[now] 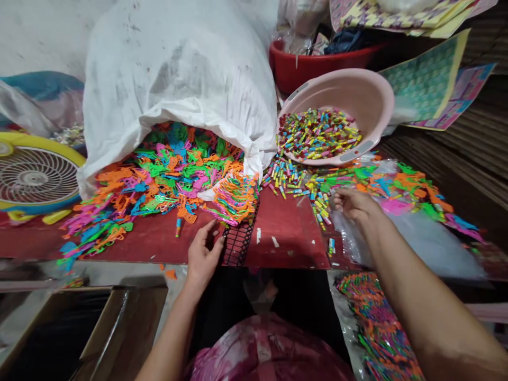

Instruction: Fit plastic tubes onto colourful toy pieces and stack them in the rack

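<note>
My left hand (205, 253) is low over the red table (283, 227), beside a black wire rack (237, 243); its fingers are apart with nothing between them. Just beyond it lies a stack of orange, green and pink plastic pieces (236, 196). More such pieces (170, 169) spill from a large white sack (182, 63). My right hand (355, 205) is over a clear plastic bag (347, 238), its fingers curled together; what they hold, if anything, is too small to make out. Small colourful tubes (317, 190) lie just left of it.
A pink basin (375, 100) of tubes tilts behind my right hand, with a red basin (289, 66) beyond. At the far left stands a yellow fan (35, 174). An open cardboard box (135, 317) is below left; a bag of colourful pieces (377, 317) lies below right.
</note>
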`<state>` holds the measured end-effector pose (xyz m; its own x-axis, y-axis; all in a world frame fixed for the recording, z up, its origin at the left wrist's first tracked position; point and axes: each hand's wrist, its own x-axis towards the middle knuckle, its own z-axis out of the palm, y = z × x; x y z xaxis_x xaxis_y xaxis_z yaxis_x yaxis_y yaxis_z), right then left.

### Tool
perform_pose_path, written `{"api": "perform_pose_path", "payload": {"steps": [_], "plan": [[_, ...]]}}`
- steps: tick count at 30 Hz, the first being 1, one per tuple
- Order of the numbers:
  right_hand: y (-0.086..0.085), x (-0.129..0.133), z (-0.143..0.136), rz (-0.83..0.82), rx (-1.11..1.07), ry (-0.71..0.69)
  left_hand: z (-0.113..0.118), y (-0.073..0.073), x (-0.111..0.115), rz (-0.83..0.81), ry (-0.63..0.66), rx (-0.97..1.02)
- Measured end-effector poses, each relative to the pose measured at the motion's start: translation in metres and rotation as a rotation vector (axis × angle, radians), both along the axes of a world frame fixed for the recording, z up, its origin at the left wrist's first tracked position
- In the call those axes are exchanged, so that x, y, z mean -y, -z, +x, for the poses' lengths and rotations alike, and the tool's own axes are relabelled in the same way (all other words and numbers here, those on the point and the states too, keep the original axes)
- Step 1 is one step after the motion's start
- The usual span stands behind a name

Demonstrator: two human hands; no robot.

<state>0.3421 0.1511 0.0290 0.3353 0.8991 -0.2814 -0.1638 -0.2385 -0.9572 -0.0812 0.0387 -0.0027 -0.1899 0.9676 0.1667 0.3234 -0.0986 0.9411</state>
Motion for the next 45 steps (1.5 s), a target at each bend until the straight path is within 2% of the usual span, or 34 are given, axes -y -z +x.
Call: {"api": "perform_pose_path", "payload": {"steps": [3, 6, 8, 11, 13, 17, 20, 22, 24, 28, 31, 33, 34, 36, 39, 41, 45], "plan": [[-0.005, 0.017, -0.012, -0.038, -0.07, -0.053, 0.007, -0.004, 0.018, 0.047, -0.111, -0.051], [-0.009, 0.04, -0.035, 0.02, -0.104, -0.066, 0.022, -0.01, 0.036, 0.168, -0.215, -0.145], [-0.014, 0.058, -0.054, 0.062, -0.107, -0.095, 0.036, -0.016, 0.045, 0.276, -0.177, -0.249], [-0.024, 0.083, -0.079, 0.083, -0.134, -0.196, 0.062, -0.027, 0.048, 0.432, 0.041, -0.349], [-0.033, 0.099, -0.092, 0.076, -0.147, -0.269, 0.08, -0.032, 0.045, 0.472, 0.119, -0.402], [-0.05, 0.128, -0.109, 0.031, -0.154, -0.43, 0.105, -0.032, 0.035, 0.456, 0.014, -0.657], [-0.058, 0.146, -0.119, 0.002, -0.166, -0.502, 0.11, -0.026, 0.032, 0.44, -0.003, -0.709], [-0.06, 0.154, -0.123, 0.031, -0.166, -0.549, 0.109, -0.023, 0.032, 0.423, 0.054, -0.649], [-0.058, 0.157, -0.125, 0.085, -0.165, -0.613, 0.105, -0.024, 0.032, 0.371, 0.183, -0.513], [-0.044, 0.154, -0.13, 0.176, -0.071, -0.641, 0.097, -0.031, 0.033, 0.217, 0.419, -0.252], [-0.031, 0.149, -0.14, 0.295, 0.12, -0.66, 0.093, -0.035, 0.035, 0.213, 0.588, -0.217], [-0.025, 0.148, -0.147, 0.397, 0.231, -0.676, 0.09, -0.035, 0.037, 0.228, 0.649, -0.251], [-0.022, 0.148, -0.15, 0.435, 0.281, -0.664, 0.088, -0.034, 0.037, 0.237, 0.636, -0.288], [-0.019, 0.146, -0.154, 0.449, 0.4, -0.598, 0.085, -0.031, 0.039, 0.266, 0.524, -0.392], [-0.016, 0.138, -0.158, 0.358, 0.611, -0.42, 0.077, -0.025, 0.041, 0.322, 0.296, -0.575], [-0.013, 0.13, -0.164, 0.324, 0.706, -0.338, 0.072, -0.019, 0.043, 0.336, 0.189, -0.688], [-0.004, 0.117, -0.185, 0.439, 0.755, -0.358, 0.064, -0.009, 0.045, 0.308, 0.151, -0.831]]}}
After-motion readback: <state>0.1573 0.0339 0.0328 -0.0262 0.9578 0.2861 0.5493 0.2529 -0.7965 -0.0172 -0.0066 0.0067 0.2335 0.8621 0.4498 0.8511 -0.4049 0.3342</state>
